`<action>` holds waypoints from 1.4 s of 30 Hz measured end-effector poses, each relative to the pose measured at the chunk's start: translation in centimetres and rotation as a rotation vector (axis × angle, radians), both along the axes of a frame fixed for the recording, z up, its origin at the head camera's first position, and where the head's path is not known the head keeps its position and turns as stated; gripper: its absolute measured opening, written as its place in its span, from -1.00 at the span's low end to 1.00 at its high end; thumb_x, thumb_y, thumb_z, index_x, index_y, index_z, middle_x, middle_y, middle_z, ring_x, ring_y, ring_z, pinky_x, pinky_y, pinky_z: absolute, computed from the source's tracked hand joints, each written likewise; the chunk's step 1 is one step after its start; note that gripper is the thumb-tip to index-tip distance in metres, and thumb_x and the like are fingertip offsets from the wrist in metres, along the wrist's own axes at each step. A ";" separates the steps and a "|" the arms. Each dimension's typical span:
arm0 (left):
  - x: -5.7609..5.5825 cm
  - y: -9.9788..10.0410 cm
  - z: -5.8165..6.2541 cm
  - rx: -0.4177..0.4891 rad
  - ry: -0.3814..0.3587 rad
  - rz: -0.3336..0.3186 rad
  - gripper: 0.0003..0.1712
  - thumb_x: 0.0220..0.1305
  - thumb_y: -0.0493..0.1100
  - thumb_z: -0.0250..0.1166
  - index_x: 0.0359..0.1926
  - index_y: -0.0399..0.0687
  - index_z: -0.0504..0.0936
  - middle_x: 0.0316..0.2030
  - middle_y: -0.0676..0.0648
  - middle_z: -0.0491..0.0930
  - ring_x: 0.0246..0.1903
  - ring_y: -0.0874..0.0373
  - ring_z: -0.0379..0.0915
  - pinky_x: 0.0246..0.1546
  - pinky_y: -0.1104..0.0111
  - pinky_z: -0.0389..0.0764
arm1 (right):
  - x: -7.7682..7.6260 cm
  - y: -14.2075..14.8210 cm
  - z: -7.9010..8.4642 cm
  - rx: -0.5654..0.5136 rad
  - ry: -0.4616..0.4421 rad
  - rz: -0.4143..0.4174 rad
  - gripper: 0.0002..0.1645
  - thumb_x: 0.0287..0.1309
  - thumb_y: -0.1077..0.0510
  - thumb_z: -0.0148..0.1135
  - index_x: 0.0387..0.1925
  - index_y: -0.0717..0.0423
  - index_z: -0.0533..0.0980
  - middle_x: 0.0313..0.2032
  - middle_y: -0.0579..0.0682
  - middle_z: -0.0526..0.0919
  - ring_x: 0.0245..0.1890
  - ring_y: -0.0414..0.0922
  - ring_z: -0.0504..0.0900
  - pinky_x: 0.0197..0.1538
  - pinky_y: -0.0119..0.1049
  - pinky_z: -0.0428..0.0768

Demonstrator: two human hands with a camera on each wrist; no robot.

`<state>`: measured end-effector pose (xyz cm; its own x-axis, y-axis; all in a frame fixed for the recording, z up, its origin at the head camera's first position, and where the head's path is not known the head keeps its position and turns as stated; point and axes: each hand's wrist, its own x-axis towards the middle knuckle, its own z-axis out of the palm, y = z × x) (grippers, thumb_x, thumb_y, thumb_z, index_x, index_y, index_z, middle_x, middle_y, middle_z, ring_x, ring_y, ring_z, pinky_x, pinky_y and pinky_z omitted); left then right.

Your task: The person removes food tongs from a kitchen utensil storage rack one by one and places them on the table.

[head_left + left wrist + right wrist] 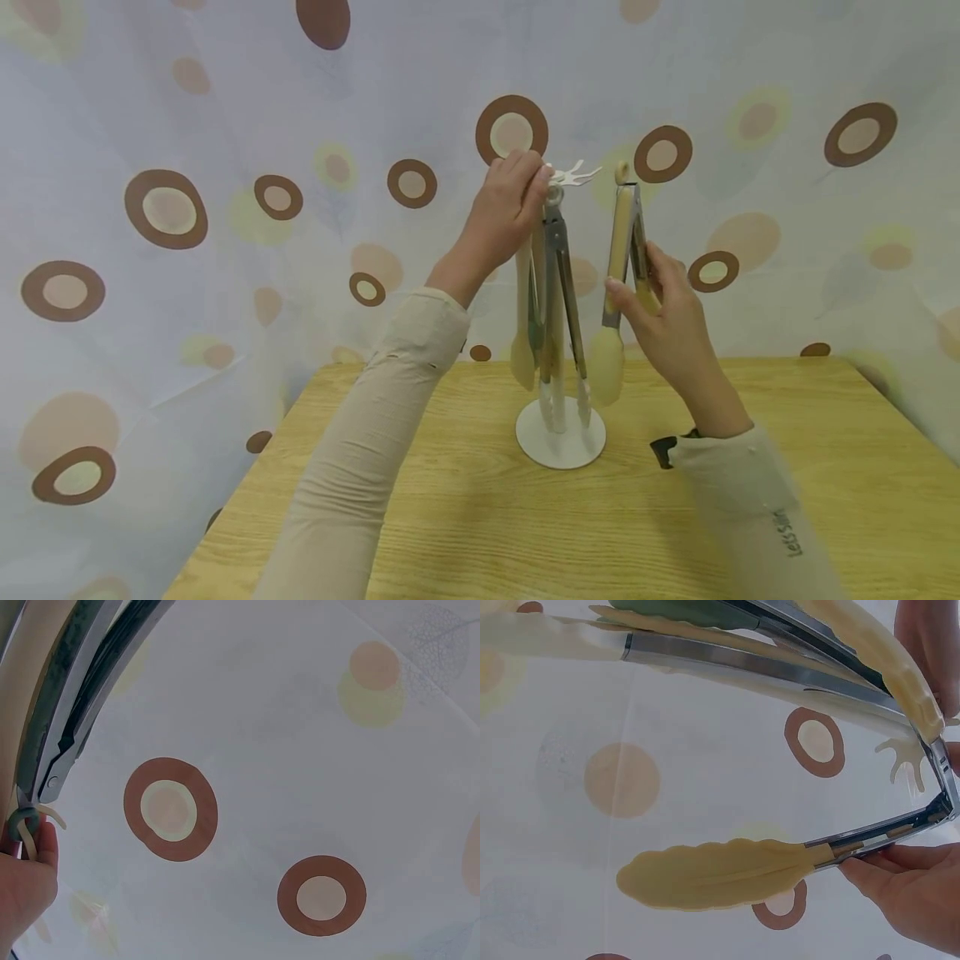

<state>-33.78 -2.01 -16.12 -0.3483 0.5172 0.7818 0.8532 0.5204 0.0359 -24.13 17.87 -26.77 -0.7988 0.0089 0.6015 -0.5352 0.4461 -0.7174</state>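
My left hand (pixel 504 204) grips the top of a white utensil stand (pixel 531 440), beside its branching hooks (pixel 576 177). From the stand hang tongs with white scalloped tips (pixel 547 408). Green-headed tongs (pixel 694 613) and a pale yellow utensil (pixel 522 367) hang there too, partly hidden. To the stand's right, my right hand (pixel 670 321) holds yellow tongs (pixel 620 233), thumb on one arm and fingers on the other. These tongs point downward with arms spread, their ring at hook height. Their yellow silicone head (pixel 712 876) shows in the right wrist view.
The stand's round base rests on a wood-grain table (pixel 465 508), near its back edge. Behind it hangs a pale curtain (pixel 435 92) patterned with brown rings and dots.
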 end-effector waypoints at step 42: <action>0.1 0.1 0.1 -0.012 -0.013 0.020 -0.73 0.51 -0.20 -0.14 -0.33 -0.24 0.34 -0.37 -0.09 0.25 -0.26 0.03 0.17 -0.02 0.31 0.14 | 0.7 8.6 -1.7 0.198 -0.241 -0.363 -0.01 0.34 -0.23 -0.01 0.38 0.49 0.00 0.19 0.60 0.14 0.12 0.54 0.18 0.03 0.43 0.19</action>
